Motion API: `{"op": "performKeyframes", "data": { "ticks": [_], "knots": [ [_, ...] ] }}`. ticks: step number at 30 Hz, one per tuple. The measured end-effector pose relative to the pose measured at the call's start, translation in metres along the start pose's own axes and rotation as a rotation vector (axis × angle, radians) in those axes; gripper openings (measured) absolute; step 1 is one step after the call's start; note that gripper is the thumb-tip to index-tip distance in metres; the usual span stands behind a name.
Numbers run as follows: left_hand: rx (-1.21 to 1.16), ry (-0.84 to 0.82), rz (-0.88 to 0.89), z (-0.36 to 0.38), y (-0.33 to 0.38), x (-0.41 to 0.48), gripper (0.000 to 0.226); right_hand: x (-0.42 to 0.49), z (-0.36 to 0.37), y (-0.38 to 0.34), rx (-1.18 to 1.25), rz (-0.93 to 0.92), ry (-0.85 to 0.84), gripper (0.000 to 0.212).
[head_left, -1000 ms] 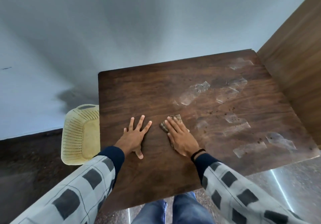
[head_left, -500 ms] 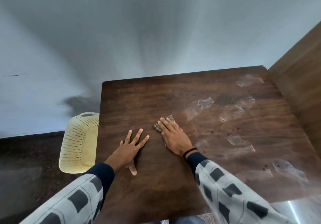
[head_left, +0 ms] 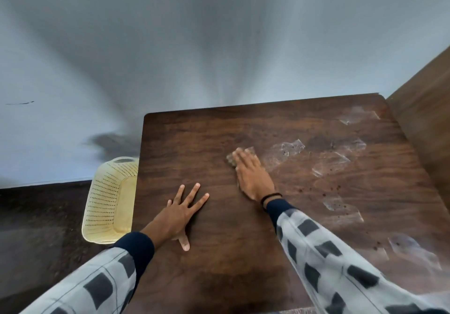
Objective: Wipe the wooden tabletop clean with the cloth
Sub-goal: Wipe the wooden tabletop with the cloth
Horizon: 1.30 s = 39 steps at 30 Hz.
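Nearest us, our checked sleeves (head_left: 323,260) reach out over the dark wooden tabletop (head_left: 219,265). Our left hand (head_left: 179,214) lies flat on the wood near the left edge, no grip at all, fingers spread wide and thumb pointing back toward us; it sits where it was half a second ago, bracing. Further out, our right hand (head_left: 252,175) has pushed forward and to the right since the last look. It is pressed palm-down on the cloth (head_left: 231,160), fingers together and blurred with motion, so this is a flat press rather than a pinch. Only a small patterned corner of the cloth peeks out at the fingertips, at the tabletop's middle, now just beside the nearest pale smear (head_left: 287,150). A dark band (head_left: 270,198) rings that wrist. To the right, more whitish smears and dark specks (head_left: 336,187) are scattered across the wood, still unwiped. Off the left edge, a cream perforated basket (head_left: 109,199) stands on the dark floor (head_left: 36,228). Beyond the far edge rises a pale wall (head_left: 219,45), and a wooden panel (head_left: 423,123) stands at the right.
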<state>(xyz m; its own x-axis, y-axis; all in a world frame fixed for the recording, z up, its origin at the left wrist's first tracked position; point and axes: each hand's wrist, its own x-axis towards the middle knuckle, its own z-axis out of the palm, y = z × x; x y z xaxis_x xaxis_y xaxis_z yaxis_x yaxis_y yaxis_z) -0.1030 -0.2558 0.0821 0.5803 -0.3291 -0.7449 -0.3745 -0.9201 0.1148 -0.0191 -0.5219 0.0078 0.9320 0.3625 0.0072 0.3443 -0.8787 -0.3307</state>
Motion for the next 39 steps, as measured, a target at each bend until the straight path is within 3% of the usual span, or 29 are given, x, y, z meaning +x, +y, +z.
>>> {"op": "performKeyframes", "data": {
  "ticks": [2,4,7,10,13,15,18,20,23,27,29,32,34,39],
  "knots": [
    [0.009,-0.014,0.001,-0.001,0.004,0.001,0.151,0.018,-0.006,0.009,0.055,0.218,0.019,0.057],
    [-0.057,0.018,-0.007,-0.007,0.008,0.002,0.137,0.017,-0.005,-0.002,0.077,0.291,0.032,0.06],
    [-0.249,0.227,-0.054,-0.035,0.011,0.008,0.119,-0.017,0.004,-0.029,0.069,0.181,0.057,0.057],
    [-0.304,0.369,-0.166,-0.076,-0.001,0.032,0.128,-0.034,0.008,-0.033,0.063,0.046,0.043,0.053],
    [-0.302,0.275,-0.205,-0.109,-0.015,0.063,0.143,-0.013,-0.001,0.0,0.004,-0.186,-0.038,0.055],
    [-0.333,0.171,-0.202,-0.121,-0.022,0.079,0.147,0.008,-0.01,0.023,-0.038,-0.218,-0.093,0.057],
    [-0.375,0.07,-0.211,-0.127,-0.021,0.093,0.148,0.025,-0.014,0.025,0.038,0.118,-0.006,0.058],
    [-0.362,0.055,-0.215,-0.121,-0.018,0.098,0.15,0.018,-0.007,0.005,0.046,0.224,0.086,0.057],
    [-0.344,0.075,-0.229,-0.115,-0.017,0.103,0.153,-0.007,0.004,-0.022,0.027,0.065,0.056,0.055],
    [-0.351,0.083,-0.228,-0.115,-0.019,0.103,0.152,0.019,-0.002,0.003,-0.019,-0.119,-0.031,0.057],
    [-0.356,0.095,-0.225,-0.115,-0.019,0.103,0.152,0.049,-0.01,0.018,0.005,-0.008,-0.054,0.057],
    [-0.354,0.105,-0.23,-0.114,-0.019,0.103,0.152,0.067,-0.011,0.02,0.059,0.277,0.051,0.058],
    [-0.347,0.106,-0.228,-0.114,-0.02,0.105,0.152,0.057,-0.002,0.002,0.045,0.323,0.099,0.057],
    [-0.335,0.08,-0.235,-0.116,-0.019,0.109,0.154,0.063,-0.008,0.002,0.04,-0.037,-0.015,0.054]
  ]
}}
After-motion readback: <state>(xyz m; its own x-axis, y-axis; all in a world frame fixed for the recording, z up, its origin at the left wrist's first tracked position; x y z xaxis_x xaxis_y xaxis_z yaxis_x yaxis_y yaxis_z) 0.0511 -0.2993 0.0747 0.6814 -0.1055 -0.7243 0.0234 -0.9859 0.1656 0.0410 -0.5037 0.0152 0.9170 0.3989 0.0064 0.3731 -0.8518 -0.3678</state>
